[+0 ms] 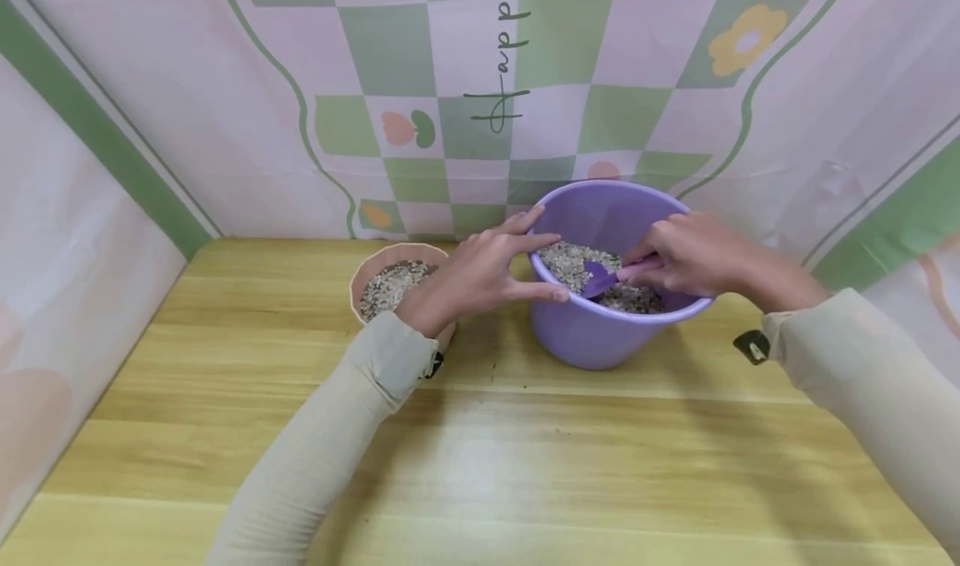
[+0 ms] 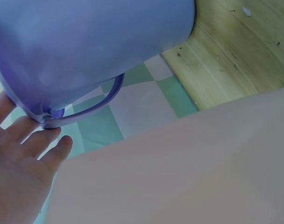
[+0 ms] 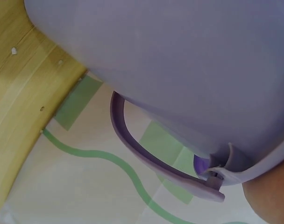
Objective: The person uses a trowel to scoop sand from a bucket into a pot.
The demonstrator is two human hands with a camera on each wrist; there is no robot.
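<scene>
A purple bucket (image 1: 585, 337) holds pale and dark gravel (image 1: 567, 262). My right hand (image 1: 693, 253) is over its right side and grips the pink handle of a small shovel (image 1: 600, 279), whose purple blade is in the gravel. My left hand (image 1: 487, 270) rests at the bucket's left rim with fingers spread and fairly straight, thumb toward the front. In the left wrist view, the fingers of the left hand (image 2: 25, 154) touch near the joint of the bucket's handle (image 2: 93, 107). The right wrist view shows the bucket's outer wall (image 3: 193, 60); the shovel is hidden there.
A pinkish ribbed pot (image 1: 363, 276) with similar gravel stands left of the bucket, partly behind the left forearm. A few crumbs lie on the wooden table (image 1: 480, 466). Patterned cloth (image 1: 555, 41) rises behind and at both sides.
</scene>
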